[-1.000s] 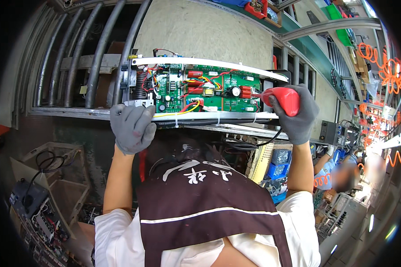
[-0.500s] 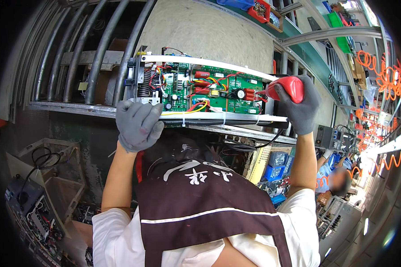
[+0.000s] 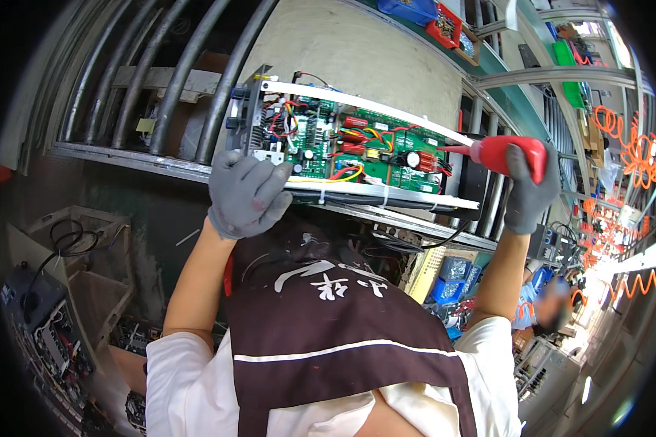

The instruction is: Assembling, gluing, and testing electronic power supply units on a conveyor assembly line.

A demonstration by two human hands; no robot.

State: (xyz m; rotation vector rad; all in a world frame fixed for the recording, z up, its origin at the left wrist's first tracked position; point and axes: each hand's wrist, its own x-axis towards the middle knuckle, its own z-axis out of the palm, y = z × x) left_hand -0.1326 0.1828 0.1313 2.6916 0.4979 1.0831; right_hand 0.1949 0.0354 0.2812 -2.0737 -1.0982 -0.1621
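Observation:
An open metal chassis [image 3: 415,197] with white side rails lies across the bench ahead of me. Inside it are green circuit boards [image 3: 377,172] with red and yellow wires and red components. My left hand [image 3: 248,193], in a grey glove, has its fingers curled at the chassis's near left corner, gripping the edge. My right hand [image 3: 532,193], also gloved, is wrapped round a red squeeze bottle [image 3: 514,155] at the right end. The bottle lies nearly level, and its thin nozzle points left, over the red components at the boards' right side.
Metal rollers [image 3: 189,73] run to the left of a pale board [image 3: 328,51] under the chassis. Red bin [image 3: 444,28] and blue bin [image 3: 408,9] stand at the far side. Orange coiled hoses [image 3: 627,146] hang at right; another person [image 3: 543,302] is nearby. A black cable droops below the chassis.
The red bottle has tipped over and drawn back to the right, so its nozzle now shows. My left hand stays at the chassis corner. The whole view has shifted slightly.

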